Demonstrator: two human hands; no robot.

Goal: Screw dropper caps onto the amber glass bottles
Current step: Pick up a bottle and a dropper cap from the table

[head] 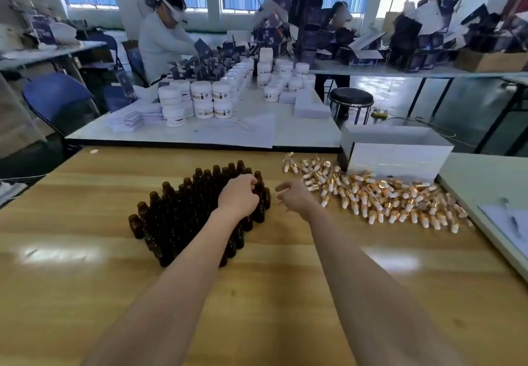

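Several open amber glass bottles (pixel 183 211) stand packed in a block on the wooden table (pixel 85 265). My left hand (pixel 238 195) is over the block's far right side, its fingers curled round the top of one bottle (pixel 260 178) there. My right hand (pixel 294 198) hovers just right of the bottles with loosely bent, spread fingers and holds nothing. A pile of several gold-collared dropper caps (pixel 380 197) with white bulbs lies scattered to the right of that hand.
A white open box (pixel 397 157) sits behind the cap pile. A grey board with paper and a pen (pixel 511 217) lies at the right edge. A table of white jars (pixel 200 97), a black stool (pixel 351 99) and two seated people are beyond.
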